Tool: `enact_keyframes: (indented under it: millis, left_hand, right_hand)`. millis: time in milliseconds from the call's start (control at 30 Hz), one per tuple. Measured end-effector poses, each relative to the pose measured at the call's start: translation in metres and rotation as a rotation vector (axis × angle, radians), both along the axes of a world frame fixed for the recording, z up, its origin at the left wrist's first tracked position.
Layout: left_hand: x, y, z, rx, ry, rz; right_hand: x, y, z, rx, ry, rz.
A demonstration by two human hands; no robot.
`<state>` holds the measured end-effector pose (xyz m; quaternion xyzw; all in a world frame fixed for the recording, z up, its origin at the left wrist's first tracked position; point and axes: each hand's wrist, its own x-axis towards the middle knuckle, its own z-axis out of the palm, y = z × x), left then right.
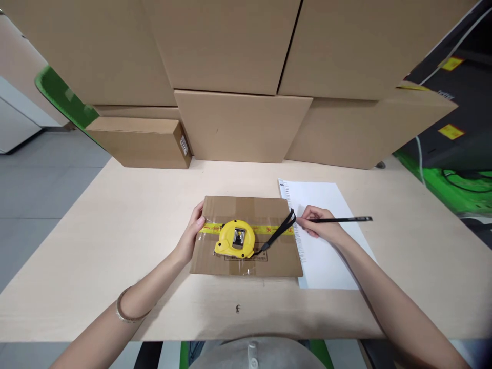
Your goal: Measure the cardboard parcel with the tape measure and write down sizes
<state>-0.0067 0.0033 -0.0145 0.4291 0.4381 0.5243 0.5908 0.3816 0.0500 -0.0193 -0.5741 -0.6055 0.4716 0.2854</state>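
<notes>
A flat cardboard box with yellow tape lies in the middle of the table. On its top rests a yellow tape measure, its black wrist strap stretching to the box's right edge. My left hand grips the left edge of the box, thumb on top and the other fingers partly hidden. In my closed right hand is a slim black pencil, its rear end pointing right. That hand lies over white paper sheets, which the box partly overlaps along their left side.
Large cardboard boxes stand stacked along the back of the table. A smaller closed carton sits at the back left. Dark equipment with yellow labels and cables is beyond the right edge.
</notes>
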Motion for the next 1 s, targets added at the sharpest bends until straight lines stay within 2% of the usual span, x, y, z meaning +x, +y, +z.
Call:
enact_keyframes:
  millis: [100,233,300,433,600,1000]
  left_hand:
    - [-0.002,0.001,-0.002,0.014,0.006,-0.002]
    - [-0.002,0.001,-0.002,0.007,0.017,-0.011]
    - [-0.002,0.001,-0.001,0.012,0.031,-0.014]
    - [-0.001,0.001,0.001,0.009,0.057,0.005]
    - [-0.002,0.003,0.001,-0.018,0.047,0.012]
    - [-0.005,0.003,-0.004,0.023,0.054,-0.002]
  right_hand:
    - [0.001,-0.008,0.005,0.013,-0.004,-0.006]
    - [0.002,-0.038,0.015,-0.014,0.001,0.014]
    - [0.002,-0.057,0.012,-0.026,0.004,0.011]
    - [0.0,-0.082,-0.006,0.005,-0.008,-0.043]
    - [-0.001,-0.082,-0.02,0.032,-0.017,-0.037]
    - [-0.001,-0.079,-0.017,0.041,-0.028,-0.002]
